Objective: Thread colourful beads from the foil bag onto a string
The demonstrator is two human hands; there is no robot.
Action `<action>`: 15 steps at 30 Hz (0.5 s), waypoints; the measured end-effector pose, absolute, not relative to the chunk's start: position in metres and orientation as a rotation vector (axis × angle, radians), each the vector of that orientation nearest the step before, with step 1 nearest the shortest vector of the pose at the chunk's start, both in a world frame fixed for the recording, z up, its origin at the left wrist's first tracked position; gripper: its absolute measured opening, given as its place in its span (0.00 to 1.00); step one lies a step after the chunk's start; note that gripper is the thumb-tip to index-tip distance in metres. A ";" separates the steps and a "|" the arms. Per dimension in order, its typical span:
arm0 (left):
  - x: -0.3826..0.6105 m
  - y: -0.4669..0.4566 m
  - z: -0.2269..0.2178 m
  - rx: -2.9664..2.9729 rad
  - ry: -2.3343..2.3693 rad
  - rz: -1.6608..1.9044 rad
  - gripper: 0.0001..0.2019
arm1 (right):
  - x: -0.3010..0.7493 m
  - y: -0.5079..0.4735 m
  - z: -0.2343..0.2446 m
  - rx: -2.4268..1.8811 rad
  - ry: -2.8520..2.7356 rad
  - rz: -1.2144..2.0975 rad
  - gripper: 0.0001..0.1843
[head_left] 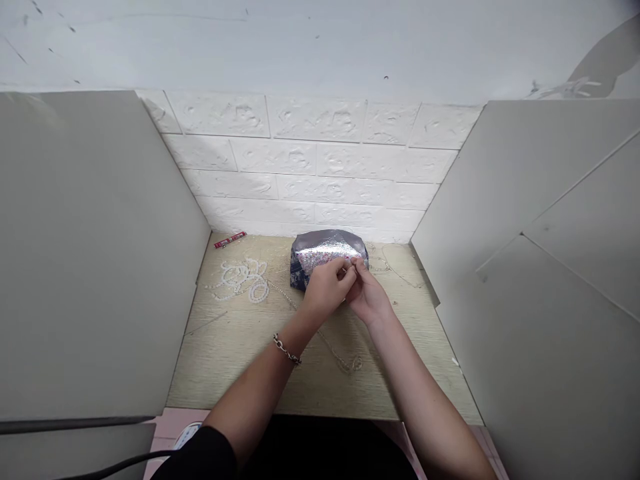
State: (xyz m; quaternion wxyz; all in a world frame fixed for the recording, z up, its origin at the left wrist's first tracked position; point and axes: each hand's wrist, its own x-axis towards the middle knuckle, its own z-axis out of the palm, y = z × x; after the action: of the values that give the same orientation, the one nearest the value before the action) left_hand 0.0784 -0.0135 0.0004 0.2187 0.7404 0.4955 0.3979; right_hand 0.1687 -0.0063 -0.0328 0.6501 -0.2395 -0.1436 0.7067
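Observation:
My left hand (327, 285) and my right hand (369, 293) meet at the front of a shiny silver bag (330, 238), over the small pink and clear beads (317, 257) on it. Both are closed, thumb and fingers pinched together at nearly the same spot. What the fingertips hold is too small to make out. A thin string of clear beads (333, 348) runs under my left forearm and ends in a small coil on the table. Left of the bag lies a loose heap of white beaded loops (241, 279).
A small red packet (230, 240) lies at the table's (420, 360) back left corner. A thin straight needle or wire (206, 323) lies near the left edge. Fine strands (395, 267) spread right of the bag. Grey panels (100, 253) flank both sides; a white brick-patterned wall (315, 160) stands behind.

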 end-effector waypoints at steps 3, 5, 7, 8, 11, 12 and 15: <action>0.078 -0.013 0.000 2.046 1.366 1.103 0.12 | 0.168 -0.006 -0.032 -0.552 -0.326 1.611 0.04; 0.078 -0.013 0.000 2.042 1.362 1.110 0.12 | 0.168 -0.007 -0.032 -0.551 -0.326 1.608 0.04; 0.078 -0.013 0.000 2.036 1.363 1.116 0.12 | 0.168 -0.007 -0.032 -0.547 -0.324 1.607 0.04; 0.078 -0.013 0.000 2.034 1.363 1.117 0.12 | 0.168 -0.007 -0.032 -0.547 -0.323 1.608 0.04; 0.078 -0.013 0.000 2.025 1.357 1.122 0.12 | 0.168 -0.007 -0.032 -0.560 -0.327 1.611 0.05; 0.078 -0.013 0.000 2.022 1.353 1.125 0.12 | 0.168 -0.007 -0.032 -0.564 -0.327 1.607 0.05; 0.078 -0.013 0.000 2.021 1.355 1.131 0.12 | 0.168 -0.007 -0.032 -0.566 -0.329 1.603 0.05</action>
State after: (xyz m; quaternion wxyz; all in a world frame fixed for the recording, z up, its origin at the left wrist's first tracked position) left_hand 0.0779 -0.0132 -0.0003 0.2270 0.7336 0.4919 0.4103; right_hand 0.1681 -0.0067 -0.0319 0.6481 -0.2491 -0.1447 0.7049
